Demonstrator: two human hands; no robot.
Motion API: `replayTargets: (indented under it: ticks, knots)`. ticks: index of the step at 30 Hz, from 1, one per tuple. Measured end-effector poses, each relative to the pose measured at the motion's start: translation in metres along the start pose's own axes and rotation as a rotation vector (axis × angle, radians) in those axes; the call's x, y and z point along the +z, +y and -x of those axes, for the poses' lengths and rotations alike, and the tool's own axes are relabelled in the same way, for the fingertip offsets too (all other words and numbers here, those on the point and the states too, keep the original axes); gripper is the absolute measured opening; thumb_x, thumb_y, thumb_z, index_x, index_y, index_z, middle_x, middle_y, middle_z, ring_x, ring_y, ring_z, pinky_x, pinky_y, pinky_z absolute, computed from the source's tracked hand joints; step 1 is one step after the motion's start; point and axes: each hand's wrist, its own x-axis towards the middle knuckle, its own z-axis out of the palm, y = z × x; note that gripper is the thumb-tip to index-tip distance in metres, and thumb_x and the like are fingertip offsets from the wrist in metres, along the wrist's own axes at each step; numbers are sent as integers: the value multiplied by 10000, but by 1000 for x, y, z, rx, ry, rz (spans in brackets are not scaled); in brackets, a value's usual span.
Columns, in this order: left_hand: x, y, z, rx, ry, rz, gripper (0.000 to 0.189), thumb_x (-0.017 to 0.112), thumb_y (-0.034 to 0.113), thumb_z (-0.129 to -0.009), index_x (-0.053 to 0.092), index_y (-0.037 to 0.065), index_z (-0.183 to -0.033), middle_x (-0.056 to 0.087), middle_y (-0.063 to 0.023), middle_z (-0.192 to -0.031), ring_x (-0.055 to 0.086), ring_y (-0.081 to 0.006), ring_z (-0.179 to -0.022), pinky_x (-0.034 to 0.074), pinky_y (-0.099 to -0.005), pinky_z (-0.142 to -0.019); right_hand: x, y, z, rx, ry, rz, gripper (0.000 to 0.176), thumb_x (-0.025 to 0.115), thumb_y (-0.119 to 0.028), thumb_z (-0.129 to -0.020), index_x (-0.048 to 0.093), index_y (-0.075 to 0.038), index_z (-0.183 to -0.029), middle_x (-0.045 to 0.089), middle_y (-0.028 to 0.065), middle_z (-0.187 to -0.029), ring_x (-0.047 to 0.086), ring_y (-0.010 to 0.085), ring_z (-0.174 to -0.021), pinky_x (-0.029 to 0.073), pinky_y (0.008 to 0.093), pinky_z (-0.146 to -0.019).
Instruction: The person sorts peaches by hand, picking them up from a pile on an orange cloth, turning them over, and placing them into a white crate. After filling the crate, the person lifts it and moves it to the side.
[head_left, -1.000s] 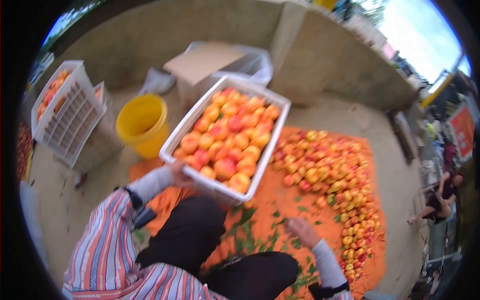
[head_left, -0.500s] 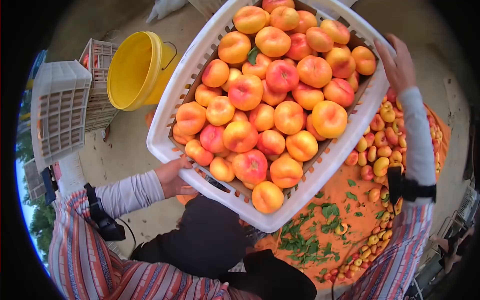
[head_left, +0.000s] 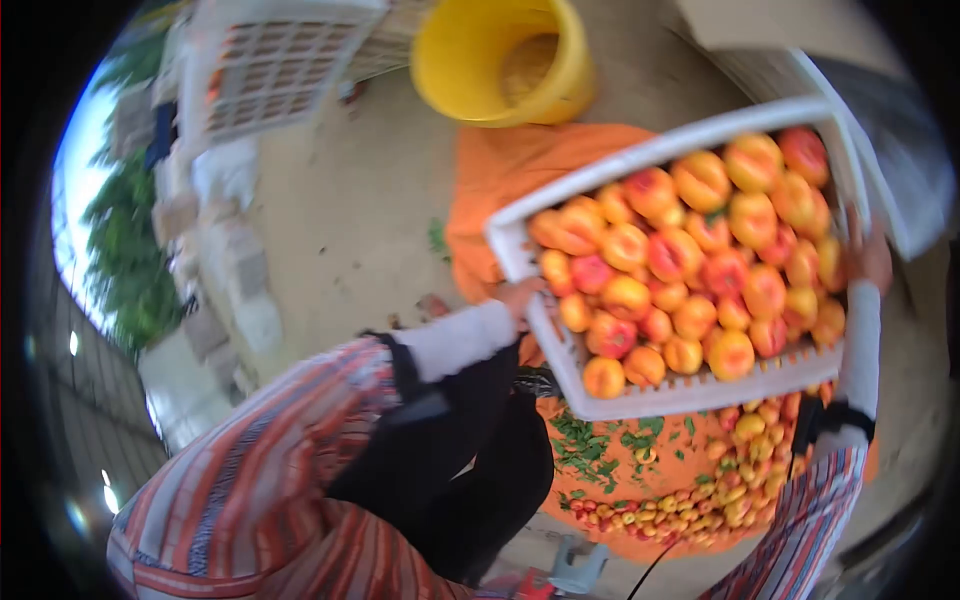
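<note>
A white plastic crate [head_left: 655, 402] full of orange-red flat peaches [head_left: 675, 255] hangs between my two hands above an orange cloth [head_left: 490, 210]. At its left end, my left hand [head_left: 520, 300] is closed on the rim. My right hand [head_left: 868, 255] grips the opposite end, its fingers partly blurred and partly behind the rim. Below the crate, more peaches [head_left: 720, 490] lie in a loose pile on the cloth, beside scattered green leaves [head_left: 585, 450].
Beyond the cloth stands a yellow bucket [head_left: 575, 75] with something brownish at its bottom. White slatted crates [head_left: 280, 75] are at the upper left. A pale board or box [head_left: 800, 20] and clear plastic [head_left: 905, 150] are at the upper right, close to the crate.
The crate has shifted right and downward in view and turned, still held at both ends. My view has swung, so the bucket appears higher and farther right.
</note>
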Motion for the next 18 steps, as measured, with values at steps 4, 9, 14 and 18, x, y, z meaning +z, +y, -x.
replayTargets:
  ticks: [4,9,14,18]
  knots:
    - [17,-46,5,238,212,128,111,506,118,-822,517,24,-880,543,-82,-677,559,-186,-560,503,-330,-522,7,9,1,-77,24,153,553,414,-582,-812,522,-120,-1095,604,213,-908,565,401,-832,441,473,-704]
    - [11,-68,-23,265,207,17,70,529,77,-806,533,9,-820,524,-68,-622,529,-176,-491,477,-312,-463,12,21,-1,-143,26,194,546,392,-553,-834,475,-138,-1179,593,216,-951,563,390,-866,443,456,-723]
    - [30,-71,-4,511,391,-64,126,523,90,-816,533,18,-919,505,-39,-617,468,-114,-427,426,-266,-391,33,44,-19,-165,-123,298,512,444,-251,-843,282,-277,-1327,454,166,-1218,548,355,-969,461,440,-775]
    - [35,-76,0,974,712,-418,232,520,130,-805,513,40,-1019,589,-158,-796,598,-308,-746,481,-390,-687,39,60,-29,-414,-108,678,462,404,-268,-888,302,-283,-1338,438,163,-1263,519,354,-1029,437,428,-834]
